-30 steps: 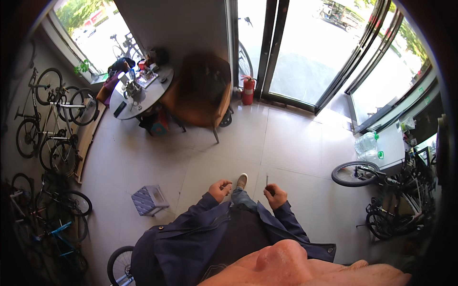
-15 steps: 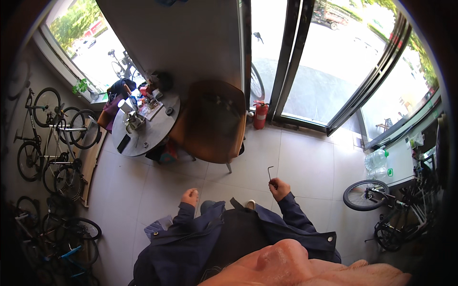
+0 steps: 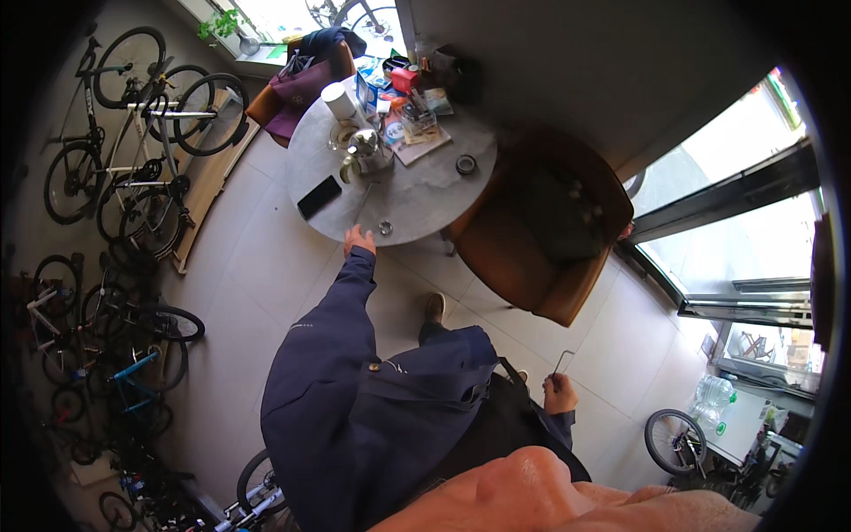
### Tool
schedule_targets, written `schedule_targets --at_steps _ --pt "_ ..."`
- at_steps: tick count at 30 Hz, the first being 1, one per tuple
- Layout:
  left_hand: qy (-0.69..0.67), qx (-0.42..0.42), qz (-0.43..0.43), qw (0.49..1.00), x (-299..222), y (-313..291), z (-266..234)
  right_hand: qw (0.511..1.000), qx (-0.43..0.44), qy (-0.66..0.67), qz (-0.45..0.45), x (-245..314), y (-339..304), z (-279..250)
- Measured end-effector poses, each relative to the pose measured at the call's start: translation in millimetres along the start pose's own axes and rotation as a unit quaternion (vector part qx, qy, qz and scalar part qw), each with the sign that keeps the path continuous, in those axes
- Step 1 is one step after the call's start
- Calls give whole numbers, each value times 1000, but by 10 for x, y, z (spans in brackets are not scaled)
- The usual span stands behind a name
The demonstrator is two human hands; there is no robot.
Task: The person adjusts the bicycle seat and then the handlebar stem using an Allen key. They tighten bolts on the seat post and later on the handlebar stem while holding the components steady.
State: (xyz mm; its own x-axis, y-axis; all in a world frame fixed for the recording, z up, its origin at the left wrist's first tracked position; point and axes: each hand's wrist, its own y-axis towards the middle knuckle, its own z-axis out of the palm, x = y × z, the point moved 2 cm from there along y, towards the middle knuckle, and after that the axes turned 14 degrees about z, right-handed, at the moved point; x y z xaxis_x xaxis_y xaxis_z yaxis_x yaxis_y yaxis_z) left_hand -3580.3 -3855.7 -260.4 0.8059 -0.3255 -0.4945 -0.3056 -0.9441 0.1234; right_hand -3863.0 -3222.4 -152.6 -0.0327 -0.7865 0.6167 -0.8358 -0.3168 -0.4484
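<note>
My right hand (image 3: 558,394) is closed round a hex key (image 3: 565,359), its bent end sticking up above the fist. It hangs low to the right of my body, over the floor tiles. My left hand (image 3: 358,239) is stretched forward to the near edge of a round grey table (image 3: 417,208), fingers extended. Just past the fingertips a thin metal rod (image 3: 364,204) lies on the tabletop; whether the fingers touch it is unclear. Close by are a black phone (image 3: 319,197) and a small round metal piece (image 3: 385,228).
On the table stand a glass pot (image 3: 364,152), a white cylinder (image 3: 337,101) and a dark ring-shaped item (image 3: 465,164). A brown chair (image 3: 567,266) stands right of the table. Bicycles (image 3: 142,142) line the left side; a wheel (image 3: 675,441) is at the right.
My view has turned left and come closer to the table. My left arm has reached forward to the table's edge. The hex key has stayed in my right hand.
</note>
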Motion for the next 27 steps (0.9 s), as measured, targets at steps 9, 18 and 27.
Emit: schedule_targets --at_steps 9,18,27 --pt "180 176 -49 967 432 1109 449 997 7 37 63 635 -426 432" --pt "52 115 213 969 307 639 132 980 -131 95 115 501 -1023 558" --pt "-465 520 245 673 -3475 -2055 663 912 -266 278 140 -517 -2067 -34"
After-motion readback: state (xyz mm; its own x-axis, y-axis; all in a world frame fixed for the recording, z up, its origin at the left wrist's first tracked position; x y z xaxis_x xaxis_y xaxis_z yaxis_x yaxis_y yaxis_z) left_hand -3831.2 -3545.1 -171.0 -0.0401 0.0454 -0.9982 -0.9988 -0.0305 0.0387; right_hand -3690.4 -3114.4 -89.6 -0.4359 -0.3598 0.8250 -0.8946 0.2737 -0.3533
